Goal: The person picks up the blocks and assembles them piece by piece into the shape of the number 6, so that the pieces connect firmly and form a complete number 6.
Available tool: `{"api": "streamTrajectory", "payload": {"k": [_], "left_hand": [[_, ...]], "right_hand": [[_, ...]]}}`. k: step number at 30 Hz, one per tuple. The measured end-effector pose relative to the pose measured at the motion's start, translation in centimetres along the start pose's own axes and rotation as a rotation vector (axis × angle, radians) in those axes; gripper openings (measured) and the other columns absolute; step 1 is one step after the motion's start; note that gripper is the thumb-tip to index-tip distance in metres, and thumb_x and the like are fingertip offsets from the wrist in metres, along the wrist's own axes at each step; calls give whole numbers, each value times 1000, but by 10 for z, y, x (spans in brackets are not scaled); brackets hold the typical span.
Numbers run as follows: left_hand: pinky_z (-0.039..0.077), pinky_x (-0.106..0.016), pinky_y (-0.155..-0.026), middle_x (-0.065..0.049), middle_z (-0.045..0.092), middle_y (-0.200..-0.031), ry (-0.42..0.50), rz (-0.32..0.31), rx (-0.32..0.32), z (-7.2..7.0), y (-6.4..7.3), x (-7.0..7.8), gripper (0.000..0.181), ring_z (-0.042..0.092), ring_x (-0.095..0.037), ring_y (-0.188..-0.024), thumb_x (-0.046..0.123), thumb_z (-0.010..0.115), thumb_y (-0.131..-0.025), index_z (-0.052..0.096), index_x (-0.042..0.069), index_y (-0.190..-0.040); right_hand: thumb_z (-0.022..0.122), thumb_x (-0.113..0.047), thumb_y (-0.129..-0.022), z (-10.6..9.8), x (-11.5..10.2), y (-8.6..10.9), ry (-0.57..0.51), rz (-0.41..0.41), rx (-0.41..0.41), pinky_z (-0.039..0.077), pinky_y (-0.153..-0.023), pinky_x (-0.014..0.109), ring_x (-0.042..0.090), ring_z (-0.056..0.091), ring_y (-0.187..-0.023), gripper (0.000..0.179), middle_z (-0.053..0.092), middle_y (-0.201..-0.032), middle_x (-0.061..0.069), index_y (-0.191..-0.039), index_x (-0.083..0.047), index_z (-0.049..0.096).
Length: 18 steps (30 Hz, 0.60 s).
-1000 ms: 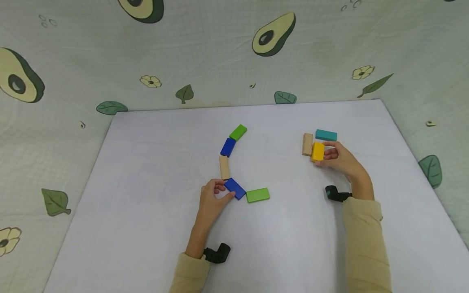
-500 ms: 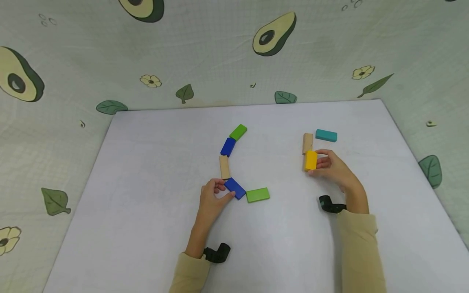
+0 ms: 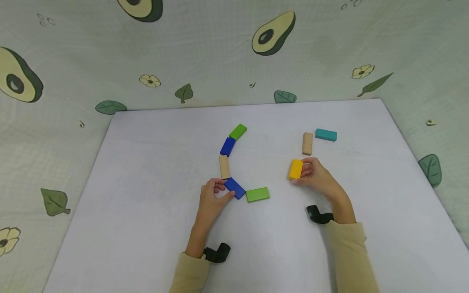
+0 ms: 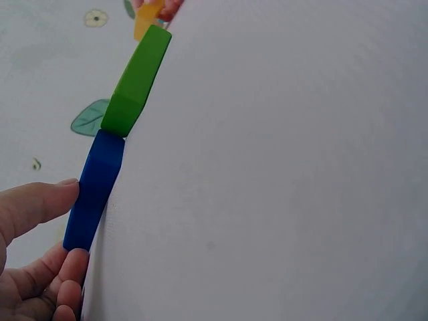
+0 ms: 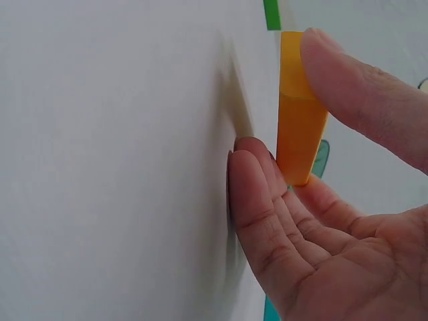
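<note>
Yellow stands out in the right hand [image 3: 316, 176], whose thumb and fingers pinch the yellow block [image 3: 296, 169] to the right of the near green block [image 3: 257, 194] and slightly farther off from the person. In the right wrist view, a gap shows between this block and the white counter [image 3: 146, 191]. Just left of the near green block, and meeting it end to end at a corner, lies the near blue block [image 3: 235, 188], set at a slant. The left hand [image 3: 211, 200] spans that blue piece, its thumb touching one end and its fingertips the other. Beyond the near green block and to its left, a curved row carries on from the blue one: first the middle wooden block [image 3: 224, 167], then the far blue block [image 3: 228, 147], then the far green block [image 3: 237, 132], each at or touching the next. To the right of the near green block and well beyond it lie the loose wooden block [image 3: 307, 143] and, just beside that, the teal block [image 3: 326, 135]. Nearer the person than the near green block, tan sleeves [image 3: 349, 254] cover the forearms, and a small black device [image 3: 218, 253] sits at the left wrist, with a matching one at the right. Behind everything, far past the near green block, hangs a pale cloth [image 3: 220, 53] printed with avocados, leaves and flowers.
</note>
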<state>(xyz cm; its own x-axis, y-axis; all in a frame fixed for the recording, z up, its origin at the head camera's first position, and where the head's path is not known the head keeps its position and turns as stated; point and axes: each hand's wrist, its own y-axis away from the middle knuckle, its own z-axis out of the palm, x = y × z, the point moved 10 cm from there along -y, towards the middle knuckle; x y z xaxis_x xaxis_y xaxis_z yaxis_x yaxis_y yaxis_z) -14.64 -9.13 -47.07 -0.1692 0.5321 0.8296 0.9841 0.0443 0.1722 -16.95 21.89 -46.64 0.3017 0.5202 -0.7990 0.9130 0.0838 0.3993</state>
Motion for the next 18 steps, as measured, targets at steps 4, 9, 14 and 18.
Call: {"api": "streamTrajectory", "payload": {"k": [4,9,14,18], "left_hand": [[34,-29,-76,-3,55,-90,0,-1,-2,0,0,1,40,41,-17,-87,25,74,-74,55,10,-106],[34,-29,-76,-3,55,-90,-2,-5,-4,-1,1,2,40,41,-17,-88,25,74,-74,55,11,-106],[34,-29,-77,-3,55,-91,2,-8,-8,-1,1,1,40,41,-17,-89,25,74,-74,54,11,-106],[35,-29,-77,-3,55,-91,4,-5,-6,-1,1,2,40,42,-17,-89,25,74,-74,55,11,-106]], "right_hand": [[72,-21,-77,7,-4,-1,15,-30,2,39,-76,10,23,46,-95,76,45,-106,15,-131,2,24],[72,-18,-77,15,-13,1,62,-93,-2,39,-74,11,23,46,-90,72,46,-102,16,-129,4,27],[72,-18,-76,21,-22,3,114,-155,5,39,-73,15,22,46,-87,70,46,-99,16,-127,4,29],[73,-18,-75,26,-23,2,129,-163,5,38,-73,19,22,46,-86,69,46,-99,14,-126,2,30]]}}
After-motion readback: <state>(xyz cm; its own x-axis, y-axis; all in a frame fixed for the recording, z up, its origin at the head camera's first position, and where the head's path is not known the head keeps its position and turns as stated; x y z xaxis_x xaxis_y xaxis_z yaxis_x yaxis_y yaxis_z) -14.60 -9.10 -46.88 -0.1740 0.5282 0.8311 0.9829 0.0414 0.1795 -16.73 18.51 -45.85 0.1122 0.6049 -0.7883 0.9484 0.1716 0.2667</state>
